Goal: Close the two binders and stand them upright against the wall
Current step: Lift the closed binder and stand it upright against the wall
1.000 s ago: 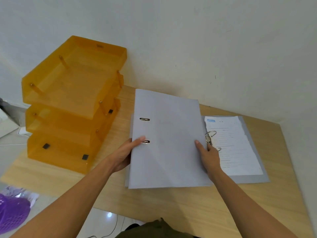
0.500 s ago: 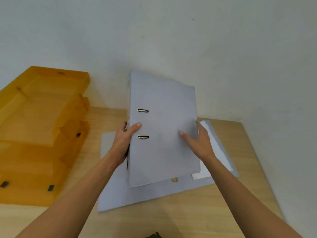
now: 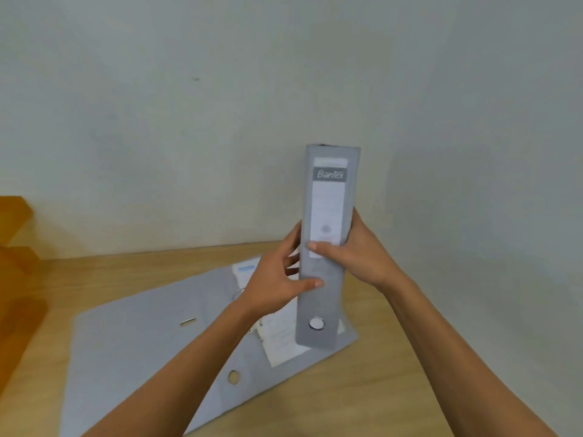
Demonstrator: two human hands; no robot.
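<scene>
A closed grey binder [image 3: 328, 190] is held upright in the air, its labelled spine with a metal finger ring facing me. My left hand [image 3: 273, 285] grips its left side and my right hand [image 3: 356, 253] wraps its right side, thumb across the spine. Below it a second grey binder [image 3: 135, 342] lies open flat on the wooden table, with its ring mechanism and white papers [image 3: 280, 339] partly hidden by my left arm and the held binder. The held binder hangs over the open one's right half, near the white wall [image 3: 220, 121].
The wooden table [image 3: 362, 389] runs to a corner where the back wall meets a side wall on the right. An orange stack of letter trays [image 3: 15, 263] shows at the far left edge.
The closed binder has been lifted off the open one and turned from cover-facing to spine-facing and upright. Both hands shifted onto its sides. The view swung right, pushing the orange trays to the edge.
</scene>
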